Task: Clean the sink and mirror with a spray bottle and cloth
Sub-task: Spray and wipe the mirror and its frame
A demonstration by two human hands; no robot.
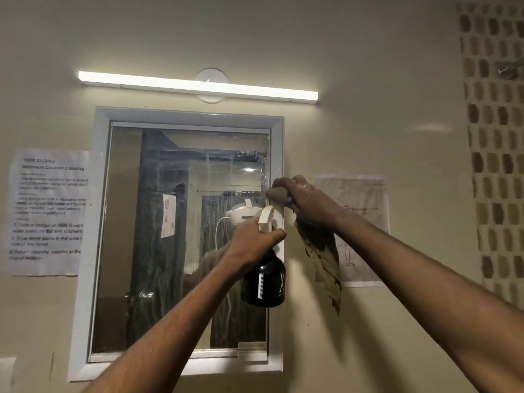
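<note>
Beige wall, lit tube lamp [198, 85] above white-framed mirror [158, 251]; glass streaked. Left hand [252, 242] grip clamped on black spray bottle [263, 282] before mirror's right side. Right hand [303, 202] grip bunched round brown cloth [320, 251], pressing mirror's right edge. Printed sheet [48, 211] left

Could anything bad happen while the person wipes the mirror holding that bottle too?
Maybe a few things. The left hand grips the black spray bottle right in front of the mirror, so it might knock the glass. The right hand presses the brown cloth at the mirror's right edge, and the cloth's hanging tail could wet or smudge the paper drawing taped beside it. The cloth looks stained, so it may leave streaks.
</note>
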